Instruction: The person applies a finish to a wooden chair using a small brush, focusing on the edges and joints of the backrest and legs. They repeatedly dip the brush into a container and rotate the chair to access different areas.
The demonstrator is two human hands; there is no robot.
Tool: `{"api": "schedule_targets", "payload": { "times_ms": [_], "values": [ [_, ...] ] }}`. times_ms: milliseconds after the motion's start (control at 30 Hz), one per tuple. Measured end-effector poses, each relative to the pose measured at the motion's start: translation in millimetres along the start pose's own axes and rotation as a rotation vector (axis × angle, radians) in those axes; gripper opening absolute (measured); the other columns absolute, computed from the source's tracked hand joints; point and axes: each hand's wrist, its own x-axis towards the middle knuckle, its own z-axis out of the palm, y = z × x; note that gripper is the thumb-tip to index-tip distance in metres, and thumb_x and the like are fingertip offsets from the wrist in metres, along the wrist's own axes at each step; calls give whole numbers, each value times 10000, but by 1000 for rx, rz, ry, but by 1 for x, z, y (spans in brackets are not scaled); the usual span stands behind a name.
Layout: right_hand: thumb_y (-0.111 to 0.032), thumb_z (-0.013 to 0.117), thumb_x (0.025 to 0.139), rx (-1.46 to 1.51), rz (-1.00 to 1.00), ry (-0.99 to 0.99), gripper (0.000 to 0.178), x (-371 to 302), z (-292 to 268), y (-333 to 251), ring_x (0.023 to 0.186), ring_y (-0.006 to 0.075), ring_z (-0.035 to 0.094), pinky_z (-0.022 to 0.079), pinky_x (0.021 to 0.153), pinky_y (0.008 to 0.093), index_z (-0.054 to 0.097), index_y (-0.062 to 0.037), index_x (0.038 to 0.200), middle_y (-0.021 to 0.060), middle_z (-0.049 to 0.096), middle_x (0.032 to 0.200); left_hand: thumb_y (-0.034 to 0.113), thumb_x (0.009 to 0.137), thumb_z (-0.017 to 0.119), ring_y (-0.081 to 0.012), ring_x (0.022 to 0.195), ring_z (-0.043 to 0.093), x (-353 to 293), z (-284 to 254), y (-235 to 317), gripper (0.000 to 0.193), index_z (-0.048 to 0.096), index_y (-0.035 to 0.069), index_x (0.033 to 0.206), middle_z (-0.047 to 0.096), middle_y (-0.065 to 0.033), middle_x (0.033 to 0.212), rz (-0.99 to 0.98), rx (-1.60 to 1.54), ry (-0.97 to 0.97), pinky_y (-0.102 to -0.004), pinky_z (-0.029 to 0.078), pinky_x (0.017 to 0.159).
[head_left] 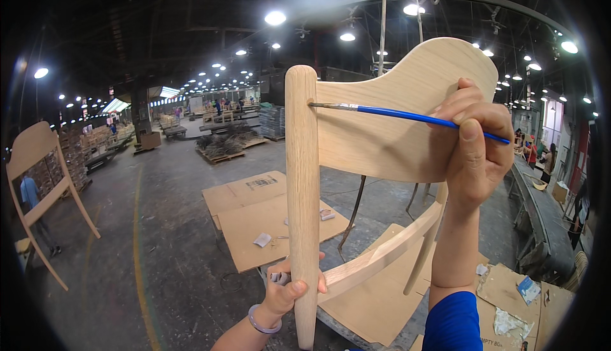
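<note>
A pale wooden chair back frame [302, 179] stands upright before me, with a rounded post, a broad curved top panel [382, 134] and a curved lower rail [382, 253]. My left hand [286, 289] grips the post low down, near where the rail joins it. Between the fingers and thumb of my right hand [480, 134] is a thin paintbrush [401, 115] with a blue handle. Its tip touches the post's side at a small dark spot [310, 103], close to the panel's joint.
Cardboard sheets [254, 214] lie on a low surface beyond the post. Another chair frame [44, 204] hangs at the far left, near a person in blue [29, 192]. To the right runs a long conveyor [541, 217]. Loaded pallets [229, 144] stand farther back.
</note>
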Motion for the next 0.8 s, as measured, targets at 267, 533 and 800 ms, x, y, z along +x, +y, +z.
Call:
{"api": "schedule_targets", "payload": {
  "times_ms": [267, 533, 800],
  "values": [
    [-144, 684, 1039, 9, -2, 14, 73, -2, 6, 4, 876, 204, 723, 397, 1167, 556, 697, -76, 1017, 116, 792, 893, 545, 946, 796, -222, 852, 748, 2, -6, 2, 796, 642, -160, 1282, 772, -144, 883, 5, -4, 1, -472, 428, 1205],
    [-130, 678, 1039, 12, 4, 18, 51, -6, 13, 9, 888, 206, 728, 397, 1183, 563, 691, -82, 1023, 118, 790, 888, 693, 874, 812, -225, 723, 712, 6, -8, 6, 1019, 524, -174, 1325, 720, -177, 782, -24, 68, 67, -314, 527, 689],
    [-122, 684, 1034, 25, 2, 23, 44, -8, 18, 14, 889, 212, 730, 403, 1177, 562, 688, -78, 1033, 123, 790, 895, 698, 878, 805, -220, 727, 706, 8, -14, 6, 1031, 513, -185, 1323, 720, -170, 784, -26, 77, 68, -313, 528, 720]
  ]
}}
